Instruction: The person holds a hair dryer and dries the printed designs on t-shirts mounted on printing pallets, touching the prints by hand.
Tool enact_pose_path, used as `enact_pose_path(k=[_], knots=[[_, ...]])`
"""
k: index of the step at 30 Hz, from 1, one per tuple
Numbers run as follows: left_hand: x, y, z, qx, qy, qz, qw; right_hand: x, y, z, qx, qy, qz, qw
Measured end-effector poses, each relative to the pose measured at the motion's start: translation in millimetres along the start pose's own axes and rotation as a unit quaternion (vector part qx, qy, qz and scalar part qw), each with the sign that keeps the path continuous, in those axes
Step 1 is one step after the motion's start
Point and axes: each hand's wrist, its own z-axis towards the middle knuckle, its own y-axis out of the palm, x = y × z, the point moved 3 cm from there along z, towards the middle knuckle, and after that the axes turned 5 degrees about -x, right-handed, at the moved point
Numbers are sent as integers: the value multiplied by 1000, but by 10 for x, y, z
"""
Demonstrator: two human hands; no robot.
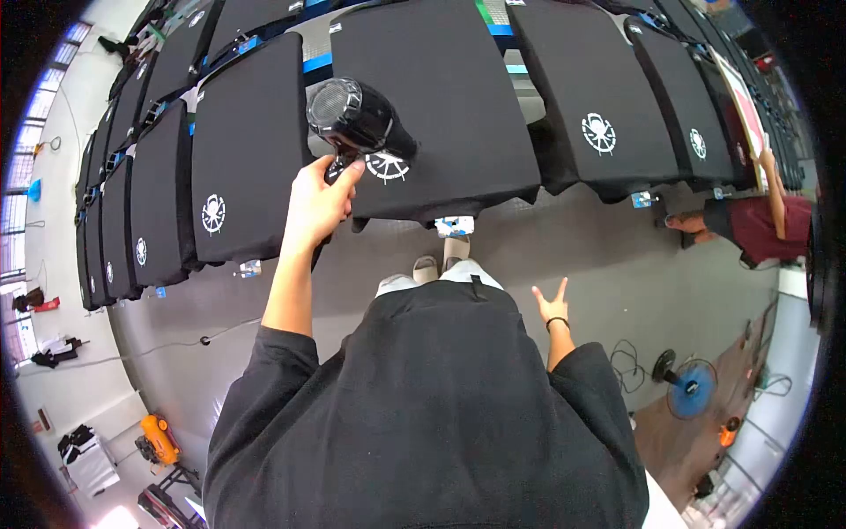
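My left hand (322, 201) is wrapped round the handle of a black hair dryer (374, 122). The dryer's nozzle points down and to the right, over a white spider-like print (388, 169) that it partly hides. That print is near the front edge of a black T-shirt (432, 84) stretched flat on a board in front of me. Away from the boards, my right hand (553, 310) hangs at my side with fingers spread and nothing in it.
More black shirts on boards run in rows to the left (247, 132) and right (590, 79), several with the same print. At far right a person in a maroon shirt (775, 216) holds a framed screen (742, 115). A blue fan (692, 388) and an orange machine (160, 438) stand behind.
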Motion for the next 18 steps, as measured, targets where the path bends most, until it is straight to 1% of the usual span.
enact_pose_path(k=[1, 2, 3, 5, 6, 8, 10, 11, 13, 14, 15, 17, 18], knots=[[-12, 18, 44, -4, 4, 1, 1000, 41, 1, -13, -38, 23, -13, 999], [-35, 10, 84, 36, 15, 24, 999, 163, 54, 72, -37, 25, -9, 999], [-52, -2, 117, 77, 25, 47, 996, 372, 186, 288, -32, 19, -113, 993], [-25, -46, 132, 93, 16, 55, 994, 420, 191, 307, -28, 13, -212, 977], [-10, -61, 124, 97, 7, 49, 994, 413, 117, 168, -4, 21, -52, 998], [37, -79, 86, 97, -6, 42, 994, 431, 28, 183, 15, 28, 109, 994], [93, -31, 49, 110, -13, 37, 993, 780, 96, 814, -52, 50, -35, 997], [109, 5, 39, 114, -12, 22, 993, 796, 11, 929, -55, 42, -38, 997], [200, 90, -20, 120, -32, -3, 992, 826, -170, 1174, -76, -11, -2, 997], [243, 167, -50, 116, -49, -31, 992, 881, -233, 1358, -77, -15, -8, 997], [258, 213, -73, 97, -41, -32, 994, 905, -299, 1578, -67, -33, -15, 997], [403, 396, -178, 127, -62, 12, 990, 937, -603, 1871, -53, -50, -15, 997], [483, 510, -207, 142, -53, 46, 987, 838, -794, 1846, -12, -73, -22, 997]])
